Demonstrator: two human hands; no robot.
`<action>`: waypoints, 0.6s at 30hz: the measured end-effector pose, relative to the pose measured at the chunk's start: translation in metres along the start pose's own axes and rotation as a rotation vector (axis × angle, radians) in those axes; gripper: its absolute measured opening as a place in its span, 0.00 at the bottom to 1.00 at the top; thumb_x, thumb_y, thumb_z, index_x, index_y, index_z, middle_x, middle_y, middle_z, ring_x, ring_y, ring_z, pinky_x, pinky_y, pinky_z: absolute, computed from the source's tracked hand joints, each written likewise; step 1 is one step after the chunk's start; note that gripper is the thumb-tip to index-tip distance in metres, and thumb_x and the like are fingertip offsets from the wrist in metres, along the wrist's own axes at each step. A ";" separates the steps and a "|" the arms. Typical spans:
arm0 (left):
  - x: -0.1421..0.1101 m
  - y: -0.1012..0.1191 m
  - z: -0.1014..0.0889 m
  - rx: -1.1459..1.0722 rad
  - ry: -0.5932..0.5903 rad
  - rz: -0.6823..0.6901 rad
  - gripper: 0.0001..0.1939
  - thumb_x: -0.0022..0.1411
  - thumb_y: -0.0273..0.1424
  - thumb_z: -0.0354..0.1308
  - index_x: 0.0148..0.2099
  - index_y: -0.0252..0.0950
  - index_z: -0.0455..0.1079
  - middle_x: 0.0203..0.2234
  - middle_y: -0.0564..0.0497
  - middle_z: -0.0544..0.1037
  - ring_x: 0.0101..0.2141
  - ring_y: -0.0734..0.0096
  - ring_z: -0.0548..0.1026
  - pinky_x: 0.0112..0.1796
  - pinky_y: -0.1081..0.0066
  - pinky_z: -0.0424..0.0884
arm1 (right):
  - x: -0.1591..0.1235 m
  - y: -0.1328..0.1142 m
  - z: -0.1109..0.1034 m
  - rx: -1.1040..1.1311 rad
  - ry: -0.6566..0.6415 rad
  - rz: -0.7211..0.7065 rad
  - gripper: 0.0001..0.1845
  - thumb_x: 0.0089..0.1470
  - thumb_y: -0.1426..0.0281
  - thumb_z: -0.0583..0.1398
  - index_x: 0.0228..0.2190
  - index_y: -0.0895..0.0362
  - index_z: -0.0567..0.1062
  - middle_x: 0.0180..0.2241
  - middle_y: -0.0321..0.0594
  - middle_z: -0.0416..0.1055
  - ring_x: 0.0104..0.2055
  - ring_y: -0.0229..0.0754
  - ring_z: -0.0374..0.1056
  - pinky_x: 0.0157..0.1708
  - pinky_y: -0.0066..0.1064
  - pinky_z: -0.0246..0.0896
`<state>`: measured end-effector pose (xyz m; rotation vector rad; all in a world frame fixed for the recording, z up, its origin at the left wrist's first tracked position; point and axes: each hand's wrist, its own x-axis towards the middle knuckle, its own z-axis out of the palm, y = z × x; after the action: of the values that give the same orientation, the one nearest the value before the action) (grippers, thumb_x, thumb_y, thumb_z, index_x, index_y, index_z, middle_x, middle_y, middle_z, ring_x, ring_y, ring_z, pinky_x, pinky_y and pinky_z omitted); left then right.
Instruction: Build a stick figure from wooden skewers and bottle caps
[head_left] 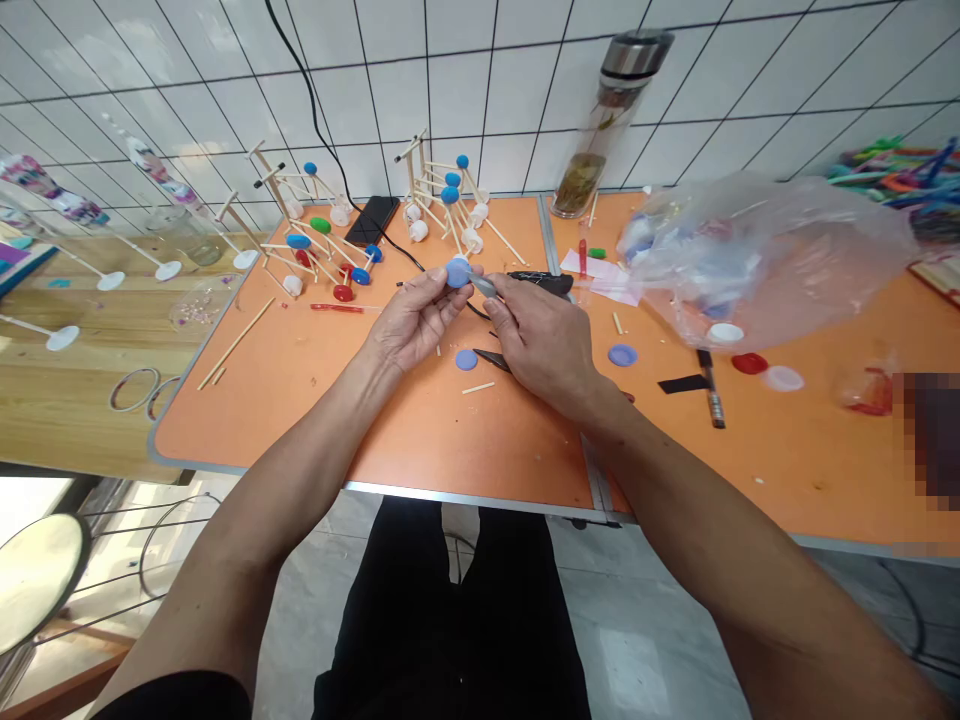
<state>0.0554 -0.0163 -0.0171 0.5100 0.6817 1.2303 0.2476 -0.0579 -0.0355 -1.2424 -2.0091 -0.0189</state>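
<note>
My left hand (418,320) pinches a blue plastic bottle cap (457,272) between thumb and fingers. My right hand (541,342) grips a small grey-tipped tool (482,285), whose tip meets the cap's edge. A black object (541,282) lies just behind the right hand, and I cannot tell what it is. Black-handled scissors (491,359) lie partly hidden under that hand. On the orange table (262,420) nearby lie two loose blue caps (466,359) (622,355) and a short wooden stick (478,388).
Stick-and-cap models (442,190) (300,235) stand at the back beside a black phone (373,220) and its cable. To the right are a clear plastic bag (757,262) holding caps, a glass bottle (604,130), a red cap (750,363) and a marker (711,390).
</note>
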 end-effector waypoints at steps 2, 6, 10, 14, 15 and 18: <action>0.000 0.000 0.001 0.002 0.028 0.007 0.12 0.81 0.22 0.58 0.44 0.32 0.82 0.44 0.46 0.90 0.55 0.66 0.89 0.65 0.69 0.80 | 0.000 -0.002 -0.002 -0.028 -0.018 0.012 0.29 0.82 0.59 0.49 0.70 0.54 0.77 0.61 0.50 0.84 0.61 0.55 0.81 0.51 0.42 0.75; -0.001 0.001 0.003 0.014 0.050 0.001 0.13 0.80 0.21 0.59 0.40 0.32 0.81 0.45 0.47 0.90 0.61 0.64 0.86 0.69 0.67 0.77 | 0.001 -0.007 -0.006 -0.044 -0.068 0.020 0.29 0.82 0.59 0.47 0.72 0.54 0.75 0.62 0.50 0.84 0.61 0.56 0.80 0.51 0.41 0.76; -0.002 0.000 0.004 0.000 0.037 0.012 0.13 0.82 0.22 0.57 0.44 0.32 0.82 0.48 0.45 0.90 0.64 0.63 0.85 0.69 0.67 0.77 | 0.002 -0.011 -0.007 -0.060 -0.108 0.014 0.30 0.83 0.60 0.47 0.73 0.54 0.72 0.67 0.51 0.81 0.64 0.55 0.79 0.52 0.41 0.76; -0.002 0.001 0.004 -0.006 0.027 0.022 0.14 0.83 0.23 0.55 0.48 0.32 0.83 0.50 0.45 0.91 0.63 0.63 0.85 0.68 0.67 0.77 | 0.002 -0.013 -0.007 -0.067 -0.122 0.015 0.30 0.82 0.62 0.48 0.74 0.56 0.71 0.68 0.51 0.79 0.64 0.54 0.79 0.52 0.41 0.76; -0.003 0.001 0.004 -0.005 0.025 0.021 0.14 0.83 0.23 0.54 0.50 0.32 0.83 0.51 0.45 0.90 0.63 0.63 0.85 0.68 0.67 0.77 | 0.002 -0.013 -0.008 -0.069 -0.121 0.015 0.29 0.82 0.62 0.48 0.74 0.56 0.70 0.68 0.51 0.79 0.64 0.55 0.79 0.52 0.41 0.76; -0.003 0.001 0.005 -0.004 0.021 0.014 0.13 0.83 0.23 0.56 0.57 0.32 0.83 0.55 0.43 0.90 0.64 0.62 0.85 0.69 0.67 0.77 | 0.002 -0.013 -0.008 -0.079 -0.111 0.019 0.30 0.82 0.61 0.47 0.74 0.55 0.71 0.66 0.51 0.81 0.63 0.55 0.80 0.49 0.40 0.75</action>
<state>0.0574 -0.0192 -0.0120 0.4994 0.6944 1.2519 0.2423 -0.0659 -0.0238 -1.3385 -2.1097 -0.0204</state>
